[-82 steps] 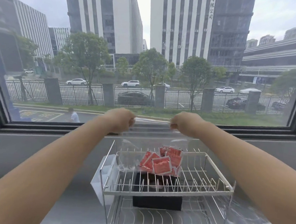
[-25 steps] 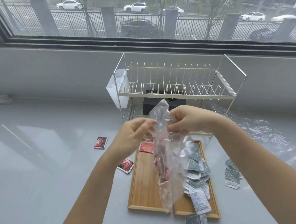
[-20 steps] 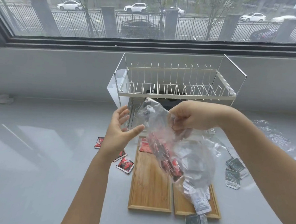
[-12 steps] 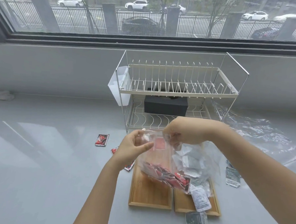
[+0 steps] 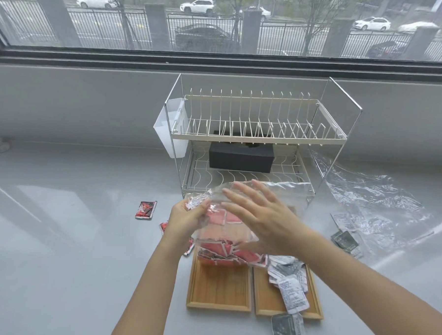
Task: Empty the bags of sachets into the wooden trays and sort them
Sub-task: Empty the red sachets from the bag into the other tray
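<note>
My left hand point(image 5: 186, 218) pinches the crinkly clear bag point(image 5: 219, 218) of glossy red sachets point(image 5: 218, 251) over the left wooden tray point(image 5: 218, 287); my right hand point(image 5: 266, 218) hovers flat, fingers spread, holding nothing.

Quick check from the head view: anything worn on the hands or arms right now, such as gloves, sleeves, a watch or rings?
Nothing worn shows. The left hand and right hand are bare, with no gloves, rings or markings visible. Both forearms are bare to the frame edge: no sleeves, watch, bands or cables in view.
</note>
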